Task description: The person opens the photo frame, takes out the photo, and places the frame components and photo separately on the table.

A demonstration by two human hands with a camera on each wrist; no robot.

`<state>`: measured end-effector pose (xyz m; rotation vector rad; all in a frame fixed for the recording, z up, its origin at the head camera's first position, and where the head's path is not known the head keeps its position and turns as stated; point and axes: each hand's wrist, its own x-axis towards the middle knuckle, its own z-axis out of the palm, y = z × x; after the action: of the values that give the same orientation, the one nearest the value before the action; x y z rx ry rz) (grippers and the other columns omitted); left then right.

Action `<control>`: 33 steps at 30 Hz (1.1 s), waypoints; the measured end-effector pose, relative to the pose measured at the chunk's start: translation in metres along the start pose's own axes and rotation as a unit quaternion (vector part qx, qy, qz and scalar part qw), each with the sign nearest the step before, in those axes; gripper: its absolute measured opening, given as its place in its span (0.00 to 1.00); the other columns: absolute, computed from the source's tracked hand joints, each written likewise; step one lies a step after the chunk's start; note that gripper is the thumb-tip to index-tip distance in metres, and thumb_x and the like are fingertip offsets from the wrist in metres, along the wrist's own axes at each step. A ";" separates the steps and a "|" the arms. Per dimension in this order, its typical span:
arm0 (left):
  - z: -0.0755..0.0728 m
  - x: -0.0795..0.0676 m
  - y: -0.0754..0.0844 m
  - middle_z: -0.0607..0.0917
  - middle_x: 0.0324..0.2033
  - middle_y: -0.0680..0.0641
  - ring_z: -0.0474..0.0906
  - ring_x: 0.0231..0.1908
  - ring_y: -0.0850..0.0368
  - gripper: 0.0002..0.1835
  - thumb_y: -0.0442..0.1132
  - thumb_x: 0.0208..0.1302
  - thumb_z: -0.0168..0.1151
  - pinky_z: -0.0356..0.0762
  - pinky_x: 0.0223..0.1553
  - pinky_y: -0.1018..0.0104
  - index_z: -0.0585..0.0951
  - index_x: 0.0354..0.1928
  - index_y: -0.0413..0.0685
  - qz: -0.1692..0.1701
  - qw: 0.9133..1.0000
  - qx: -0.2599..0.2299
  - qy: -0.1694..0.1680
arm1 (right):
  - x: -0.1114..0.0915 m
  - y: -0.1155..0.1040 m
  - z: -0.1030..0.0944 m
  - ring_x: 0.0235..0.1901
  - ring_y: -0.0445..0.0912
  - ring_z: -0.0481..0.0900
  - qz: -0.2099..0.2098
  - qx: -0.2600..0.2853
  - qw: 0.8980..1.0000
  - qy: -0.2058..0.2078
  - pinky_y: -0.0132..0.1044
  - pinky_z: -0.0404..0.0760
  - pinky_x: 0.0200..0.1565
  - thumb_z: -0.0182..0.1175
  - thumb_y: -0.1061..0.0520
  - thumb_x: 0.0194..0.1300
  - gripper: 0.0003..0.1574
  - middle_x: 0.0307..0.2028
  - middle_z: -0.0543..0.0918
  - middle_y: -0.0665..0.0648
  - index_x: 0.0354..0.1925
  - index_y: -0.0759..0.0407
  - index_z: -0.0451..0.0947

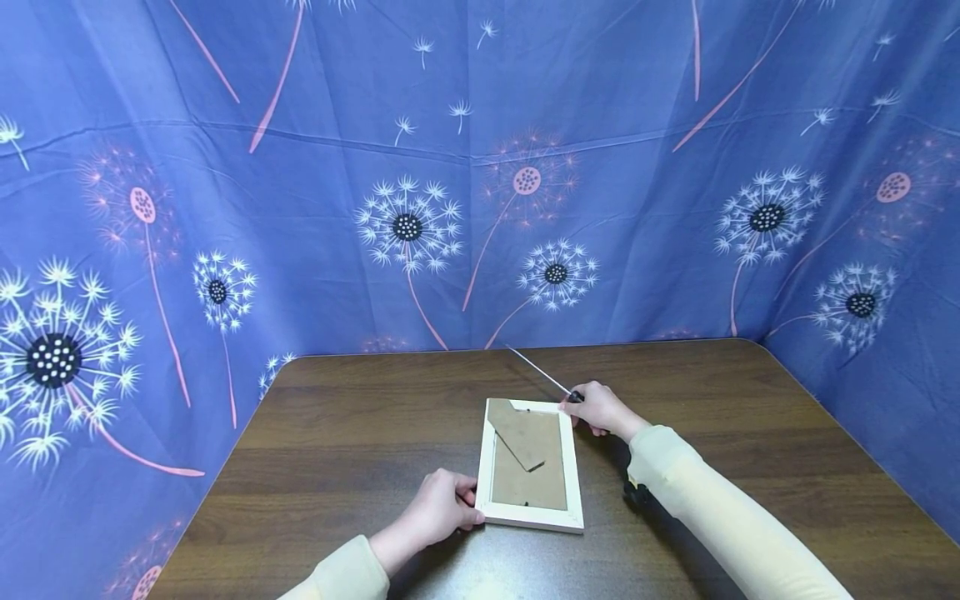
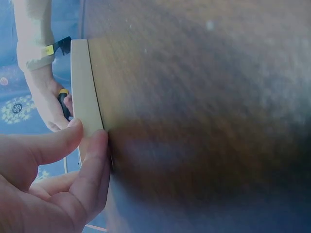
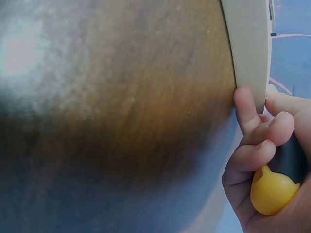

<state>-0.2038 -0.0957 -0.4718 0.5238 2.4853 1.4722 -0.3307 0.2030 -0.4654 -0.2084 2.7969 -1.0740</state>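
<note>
Picture frame (image 1: 529, 467) back up on table (image 1: 337, 433), between hands, long axis near-to-far. Left hand (image 1: 441, 504) pinches near-left corner; right hand (image 1: 600, 410), fingers pinching far-right corner (black-and-yellow screwdriver (image 3: 275, 191) held too).

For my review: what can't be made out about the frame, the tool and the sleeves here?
Picture frame: front hidden, facing the table, head view.
Screwdriver: tip shape, too small, head view.
Its handle: mostly hidden by the right hand, head view.
Left sleeve and right sleeve: cut off by the bottom edge, head view.
</note>
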 end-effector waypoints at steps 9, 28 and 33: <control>-0.003 0.003 -0.003 0.80 0.22 0.48 0.81 0.18 0.57 0.18 0.23 0.44 0.70 0.80 0.20 0.73 0.81 0.41 0.25 -0.005 1.000 0.002 0.004 | -0.004 0.002 0.000 0.04 0.38 0.64 -0.003 -0.002 1.000 0.007 0.30 0.66 0.07 0.60 0.55 0.64 0.10 0.16 0.78 0.53 0.35 0.62 0.78; -0.009 0.008 -0.006 0.81 0.21 0.46 0.81 0.19 0.55 0.19 0.21 0.44 0.69 0.82 0.21 0.70 0.80 0.42 0.23 0.000 1.000 -0.003 -0.001 | -0.014 0.008 -0.004 0.05 0.38 0.65 0.002 -0.013 1.000 0.007 0.30 0.67 0.07 0.60 0.54 0.65 0.11 0.17 0.80 0.53 0.31 0.61 0.77; -0.012 0.009 -0.006 0.81 0.22 0.46 0.81 0.19 0.56 0.19 0.22 0.44 0.70 0.82 0.21 0.72 0.80 0.43 0.25 0.000 1.000 0.008 -0.002 | -0.018 0.008 -0.004 0.04 0.38 0.65 0.003 -0.017 1.000 0.010 0.31 0.68 0.07 0.59 0.55 0.64 0.10 0.16 0.80 0.53 0.30 0.61 0.77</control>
<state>-0.2168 -0.1042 -0.4716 0.5293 2.4958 1.4511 -0.3145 0.2147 -0.4667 -0.1934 2.8336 -1.0341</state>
